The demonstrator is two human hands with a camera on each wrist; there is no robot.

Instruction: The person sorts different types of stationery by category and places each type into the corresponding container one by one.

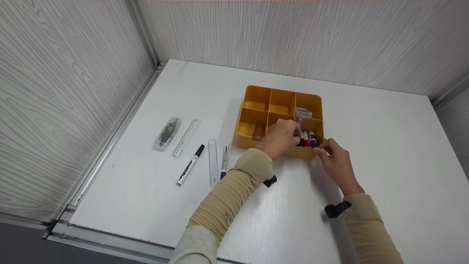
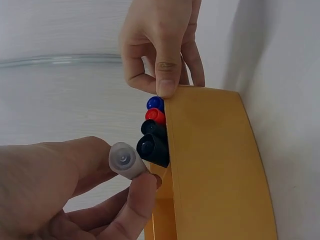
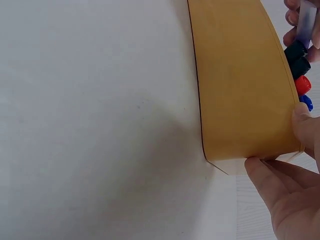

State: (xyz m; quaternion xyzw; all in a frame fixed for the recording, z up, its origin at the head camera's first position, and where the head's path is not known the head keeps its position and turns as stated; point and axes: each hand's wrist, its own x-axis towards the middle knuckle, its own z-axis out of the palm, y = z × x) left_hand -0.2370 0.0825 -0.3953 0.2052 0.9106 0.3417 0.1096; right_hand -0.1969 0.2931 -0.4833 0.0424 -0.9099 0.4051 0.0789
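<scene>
A yellow compartment box stands on the table. My left hand is over its front row, pinching a slim pen with a translucent end and a purple part. Several capped markers stand in the front right compartment, among them a red-capped marker, a blue-capped marker and dark-capped markers. At the front right corner, my right hand grips the box wall, thumb on the rim beside the blue cap and fingers around the side. The pen's lower part is hidden.
Left of the box lie a black-capped marker, a clear ruler, another clear ruler, a second marker and a translucent case. Inside the box are a whitish block and a brown item. Panels enclose the table.
</scene>
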